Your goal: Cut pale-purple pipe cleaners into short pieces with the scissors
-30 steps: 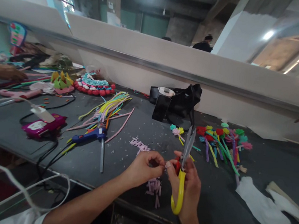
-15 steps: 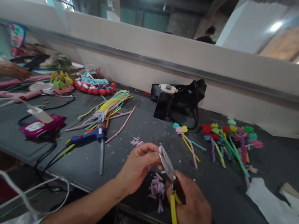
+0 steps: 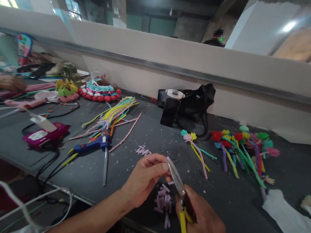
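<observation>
My left hand (image 3: 144,179) is closed in a pinch on a small lilac strip (image 3: 168,158), mostly hidden by the fingers and the blades. My right hand (image 3: 205,223) grips a pair of scissors (image 3: 176,177) with yellow handles. Their metal blades point up and left, with the tips right at the left fingertips. Below the hands lies a loose pile of short lilac pieces (image 3: 163,199). A smaller group of similar lilac pieces (image 3: 142,150) sits just beyond my left hand.
Left of the hands are a blue glue gun (image 3: 92,143), a bundle of fuzzy stems (image 3: 118,110) and a magenta device (image 3: 45,135). Fuzzy-stem flowers (image 3: 239,141), a phone (image 3: 170,111) and a black bag (image 3: 195,102) lie beyond. A co-worker's hand (image 3: 10,83) is far left.
The view has shifted slightly, moving most things a little right and down. The scissor blades look narrower, closer together. The co-worker's hand has moved a little.
</observation>
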`<action>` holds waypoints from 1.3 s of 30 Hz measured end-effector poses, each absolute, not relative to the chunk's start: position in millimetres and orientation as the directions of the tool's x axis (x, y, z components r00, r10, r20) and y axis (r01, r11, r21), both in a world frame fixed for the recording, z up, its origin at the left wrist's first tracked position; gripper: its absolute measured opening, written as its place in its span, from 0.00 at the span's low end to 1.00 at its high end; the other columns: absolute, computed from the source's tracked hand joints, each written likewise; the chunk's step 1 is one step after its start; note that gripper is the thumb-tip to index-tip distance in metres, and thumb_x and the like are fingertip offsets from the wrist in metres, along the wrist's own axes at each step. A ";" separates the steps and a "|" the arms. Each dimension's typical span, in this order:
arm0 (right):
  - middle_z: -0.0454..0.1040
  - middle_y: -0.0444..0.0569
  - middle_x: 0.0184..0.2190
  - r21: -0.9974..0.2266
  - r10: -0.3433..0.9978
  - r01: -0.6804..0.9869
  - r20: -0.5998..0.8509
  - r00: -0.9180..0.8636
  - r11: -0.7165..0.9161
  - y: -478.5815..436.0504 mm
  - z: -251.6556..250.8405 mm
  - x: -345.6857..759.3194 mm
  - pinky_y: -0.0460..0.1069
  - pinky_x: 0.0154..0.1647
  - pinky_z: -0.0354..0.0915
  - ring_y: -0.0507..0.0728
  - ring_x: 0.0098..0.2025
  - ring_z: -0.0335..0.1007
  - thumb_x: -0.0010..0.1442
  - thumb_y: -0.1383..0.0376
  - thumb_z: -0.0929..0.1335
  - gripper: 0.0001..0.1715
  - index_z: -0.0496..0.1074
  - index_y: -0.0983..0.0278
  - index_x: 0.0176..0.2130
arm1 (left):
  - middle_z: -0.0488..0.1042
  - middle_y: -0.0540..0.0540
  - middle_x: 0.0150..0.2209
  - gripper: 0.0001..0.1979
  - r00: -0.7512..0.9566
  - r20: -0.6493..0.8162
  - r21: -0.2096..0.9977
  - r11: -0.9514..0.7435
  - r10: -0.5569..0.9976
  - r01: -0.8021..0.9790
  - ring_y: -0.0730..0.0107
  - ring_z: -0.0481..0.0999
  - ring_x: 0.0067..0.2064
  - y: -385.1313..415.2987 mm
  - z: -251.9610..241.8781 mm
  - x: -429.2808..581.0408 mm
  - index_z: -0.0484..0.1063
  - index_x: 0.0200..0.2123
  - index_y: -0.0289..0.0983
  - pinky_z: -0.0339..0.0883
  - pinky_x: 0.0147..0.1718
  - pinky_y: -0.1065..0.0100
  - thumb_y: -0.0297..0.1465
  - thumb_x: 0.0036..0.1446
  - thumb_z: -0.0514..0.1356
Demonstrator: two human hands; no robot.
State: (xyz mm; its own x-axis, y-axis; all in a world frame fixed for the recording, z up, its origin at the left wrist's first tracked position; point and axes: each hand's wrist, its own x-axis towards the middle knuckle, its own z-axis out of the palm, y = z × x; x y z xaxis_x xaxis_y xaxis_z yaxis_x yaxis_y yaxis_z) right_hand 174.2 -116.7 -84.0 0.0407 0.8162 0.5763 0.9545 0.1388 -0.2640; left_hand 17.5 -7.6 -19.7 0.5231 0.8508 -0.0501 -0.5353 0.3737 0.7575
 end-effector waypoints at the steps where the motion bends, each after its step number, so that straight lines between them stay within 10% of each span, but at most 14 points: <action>1: 0.79 0.50 0.39 -0.269 0.819 0.953 0.572 0.044 0.136 -116.4 -84.1 174.4 0.46 0.36 0.70 0.56 0.37 0.77 0.61 0.61 0.65 0.19 0.70 0.62 0.51 | 0.77 0.49 0.25 0.05 0.525 -0.046 0.757 0.373 0.850 -0.536 0.76 0.73 0.24 -7.4 -19.9 17.1 0.76 0.28 0.35 0.67 0.28 0.72 0.29 0.46 0.68; 39: 0.79 0.48 0.35 -0.186 0.799 0.981 0.598 0.067 0.056 -119.7 -79.9 168.6 0.46 0.32 0.70 0.56 0.35 0.78 0.63 0.55 0.63 0.19 0.72 0.61 0.48 | 0.76 0.49 0.24 0.03 0.522 -0.030 0.692 0.394 0.852 -0.605 0.78 0.72 0.24 -8.9 -18.5 17.5 0.75 0.26 0.33 0.66 0.25 0.75 0.25 0.46 0.67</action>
